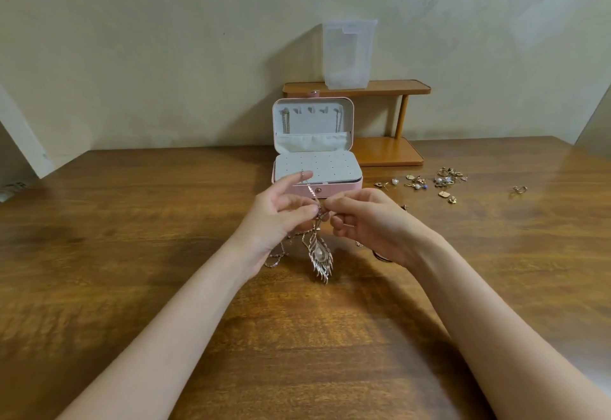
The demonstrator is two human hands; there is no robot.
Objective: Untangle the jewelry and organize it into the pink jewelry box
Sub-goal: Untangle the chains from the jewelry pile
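A rose-gold necklace with a feather pendant (320, 259) hangs over the wooden table (132, 254), its chain trailing down onto the wood. My left hand (281, 217) pinches the chain near the pendant's top, and a strand runs up over its raised index finger. My right hand (367, 221) pinches the same knot of chain from the right. Just behind both hands the pink jewelry box (334, 188) stands open, showing a grey earring panel. Chains hang from hooks inside the lid.
Several loose earrings and rings (429, 183) lie scattered on the table right of the box, one piece (518, 189) farther right. A small wooden two-tier shelf (390, 151) stands behind the box, with a clear plastic container (348, 54) on top, against the wall.
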